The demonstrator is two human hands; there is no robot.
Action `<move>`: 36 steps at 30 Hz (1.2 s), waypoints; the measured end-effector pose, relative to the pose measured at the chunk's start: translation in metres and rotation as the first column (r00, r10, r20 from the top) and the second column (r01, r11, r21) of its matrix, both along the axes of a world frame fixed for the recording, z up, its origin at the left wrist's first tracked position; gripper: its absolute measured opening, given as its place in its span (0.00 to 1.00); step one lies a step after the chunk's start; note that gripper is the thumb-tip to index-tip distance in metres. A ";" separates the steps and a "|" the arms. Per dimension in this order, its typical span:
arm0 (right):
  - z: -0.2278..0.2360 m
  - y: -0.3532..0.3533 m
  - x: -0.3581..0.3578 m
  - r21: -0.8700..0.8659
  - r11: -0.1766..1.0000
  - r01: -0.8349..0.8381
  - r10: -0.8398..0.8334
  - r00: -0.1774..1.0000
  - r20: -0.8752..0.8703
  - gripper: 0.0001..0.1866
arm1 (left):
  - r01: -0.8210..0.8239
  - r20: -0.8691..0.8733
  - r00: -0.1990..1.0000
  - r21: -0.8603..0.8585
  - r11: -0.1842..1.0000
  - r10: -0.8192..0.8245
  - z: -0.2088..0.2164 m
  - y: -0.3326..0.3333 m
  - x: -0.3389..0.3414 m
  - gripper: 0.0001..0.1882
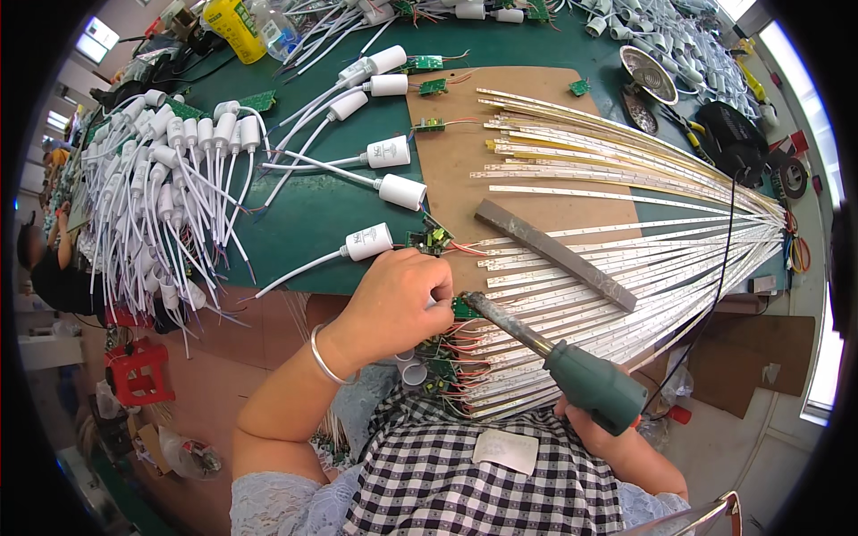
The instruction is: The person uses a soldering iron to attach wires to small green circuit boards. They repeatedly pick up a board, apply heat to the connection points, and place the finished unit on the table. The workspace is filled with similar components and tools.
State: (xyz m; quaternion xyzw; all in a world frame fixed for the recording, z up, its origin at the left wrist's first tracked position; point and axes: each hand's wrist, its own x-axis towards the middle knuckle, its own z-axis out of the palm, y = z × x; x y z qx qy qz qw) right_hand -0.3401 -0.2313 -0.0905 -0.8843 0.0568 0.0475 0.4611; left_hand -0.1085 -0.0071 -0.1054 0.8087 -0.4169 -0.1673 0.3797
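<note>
My right hand (585, 431), partly hidden behind the handle, grips a soldering iron (594, 389) with a green handle. The iron's dark tip points up and left, close to a small green circuit board (465, 308). My left hand (400, 295) is curled in a pinch beside that board; whatever its fingers hold is hidden. Long white LED strips (536, 344) fan out to the right, with red wires joining several near ends to circuit boards (440, 371). A grey bar (554, 255) lies across the strips. Just beyond my left hand sits a white cylindrical lamp cap (368, 241) with a cable.
A heap of white caps with cables (161, 179) covers the left of the green table (313, 214). Brown board (456, 188) lies under the strips. A metal dish (650, 73), a tape roll (791, 177) and a black cord (728, 250) are at right; a yellow bottle (234, 29) stands far left.
</note>
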 end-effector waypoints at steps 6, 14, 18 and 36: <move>-0.003 0.001 -0.002 -0.029 0.999 -0.021 0.021 1.000 -0.010 0.17 | -0.003 0.006 1.000 0.010 1.000 0.003 -0.001 0.000 0.001 0.06; 0.006 0.001 0.009 0.178 0.981 0.072 -0.075 0.997 0.013 0.13 | -0.004 0.007 1.000 0.024 1.000 0.004 0.000 0.001 0.000 0.06; 0.002 0.000 0.004 0.324 0.943 0.079 -0.114 0.989 0.090 0.21 | 0.003 -0.003 1.000 0.018 1.000 -0.003 0.000 -0.001 0.001 0.05; 0.004 0.001 0.003 0.516 0.825 0.231 -0.283 0.959 0.024 0.29 | 0.002 0.005 1.000 0.033 0.999 -0.002 0.000 0.000 0.001 0.06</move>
